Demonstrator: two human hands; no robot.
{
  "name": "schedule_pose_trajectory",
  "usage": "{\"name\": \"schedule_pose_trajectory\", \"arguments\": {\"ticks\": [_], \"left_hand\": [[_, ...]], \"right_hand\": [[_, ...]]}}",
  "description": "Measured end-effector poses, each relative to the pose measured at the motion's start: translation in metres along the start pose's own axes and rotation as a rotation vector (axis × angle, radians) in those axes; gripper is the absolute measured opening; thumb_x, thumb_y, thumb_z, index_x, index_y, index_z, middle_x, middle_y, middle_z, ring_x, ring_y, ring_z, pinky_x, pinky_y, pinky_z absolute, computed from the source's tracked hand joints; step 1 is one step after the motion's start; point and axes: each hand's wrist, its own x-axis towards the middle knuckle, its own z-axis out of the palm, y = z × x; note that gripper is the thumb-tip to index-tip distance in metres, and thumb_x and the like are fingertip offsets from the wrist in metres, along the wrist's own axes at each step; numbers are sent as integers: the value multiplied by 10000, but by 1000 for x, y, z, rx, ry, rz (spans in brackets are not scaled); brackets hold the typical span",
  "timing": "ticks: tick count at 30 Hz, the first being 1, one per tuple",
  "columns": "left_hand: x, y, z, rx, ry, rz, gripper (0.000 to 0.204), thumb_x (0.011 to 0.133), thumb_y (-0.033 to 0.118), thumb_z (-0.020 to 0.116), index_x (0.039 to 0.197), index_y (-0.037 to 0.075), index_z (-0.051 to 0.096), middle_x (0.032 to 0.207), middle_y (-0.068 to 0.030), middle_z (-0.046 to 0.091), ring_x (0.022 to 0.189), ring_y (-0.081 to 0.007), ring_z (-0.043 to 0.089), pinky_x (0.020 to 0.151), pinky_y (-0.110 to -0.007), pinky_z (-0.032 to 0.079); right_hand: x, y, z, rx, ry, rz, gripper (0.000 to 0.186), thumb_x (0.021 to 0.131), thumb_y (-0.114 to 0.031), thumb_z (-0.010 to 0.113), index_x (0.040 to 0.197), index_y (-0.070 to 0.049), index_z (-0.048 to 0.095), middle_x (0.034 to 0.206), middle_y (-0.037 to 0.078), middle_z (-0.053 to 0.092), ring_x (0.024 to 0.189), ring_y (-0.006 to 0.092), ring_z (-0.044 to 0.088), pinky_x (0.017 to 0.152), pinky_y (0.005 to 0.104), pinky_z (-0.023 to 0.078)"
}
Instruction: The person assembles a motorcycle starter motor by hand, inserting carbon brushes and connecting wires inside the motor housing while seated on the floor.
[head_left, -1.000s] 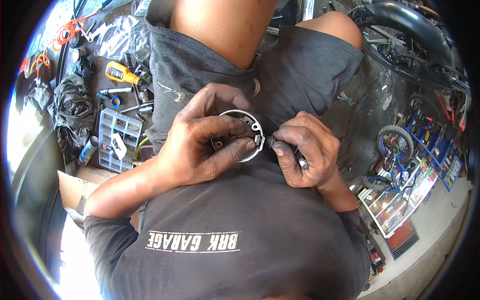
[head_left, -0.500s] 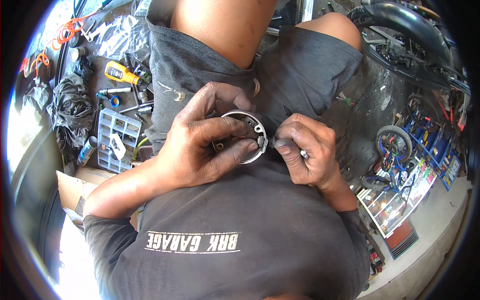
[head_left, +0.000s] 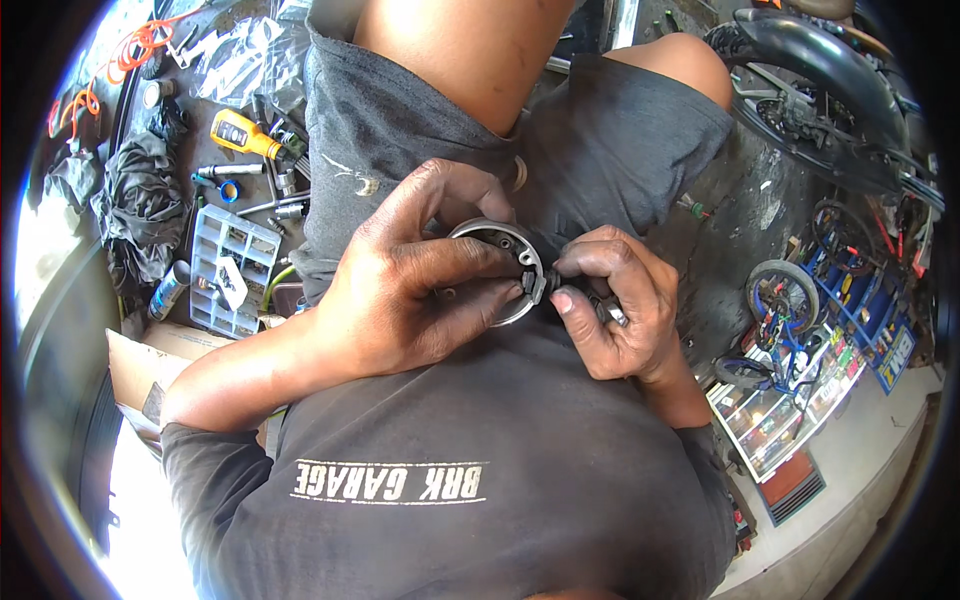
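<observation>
In front of my dark shirt, my left hand [head_left: 400, 260] is closed round a shallow, round metal housing [head_left: 517, 318] with a pale rim. Its fingers and thumb reach inside the ring and hide much of the interior. My right hand [head_left: 625, 300] is at the right side of the rim, its index finger and thumb curled about a small dark part [head_left: 551, 284] there. Whether they touch it is hard to make out. A silver metal piece [head_left: 612, 312] sticks out between the curled fingers of that hand; the rest of it is hidden.
To the left lie a yellow bottle [head_left: 243, 134], sockets and ratchets, a compartment organizer [head_left: 232, 268], a spray can [head_left: 170, 290] and dark rags [head_left: 145, 205]. An open cardboard box [head_left: 150, 365] stands near my left elbow. A motorcycle wheel [head_left: 815, 90] is at the far right.
My right hand has opened its thumb slightly away from the index finger, and the dark pointed tip above its knuckles no longer shows. My left hand keeps hold of the housing, slightly turned.
</observation>
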Motion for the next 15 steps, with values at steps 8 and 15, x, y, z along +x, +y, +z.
{"name": "schedule_pose_trajectory", "arguments": {"ticks": [8, 15], "left_hand": [[-1, -2, 3, -73, 13, -16, 202, 755, 33, 839, 946, 23, 772, 1161, -155, 550, 1105, -291, 608, 914, -388, 493], [-1, 3, 7, -57, 48, -22, 199, 759, 38, 836, 946, 19, 771, 1165, -159, 550, 1096, -287, 606, 907, -380, 497]], "right_hand": [[7, -12, -7, 27, -57, 92, 208, 825, -86, 774, 963, 0, 644, 829, 133, 662, 647, 232, 651, 579, 321, 514], [-7, -3, -7, 155, 6, 162, 279, 773, -66, 834, 991, -16, 665, 875, 117, 704, 595, 115, 582, 513, 252, 437]]}}
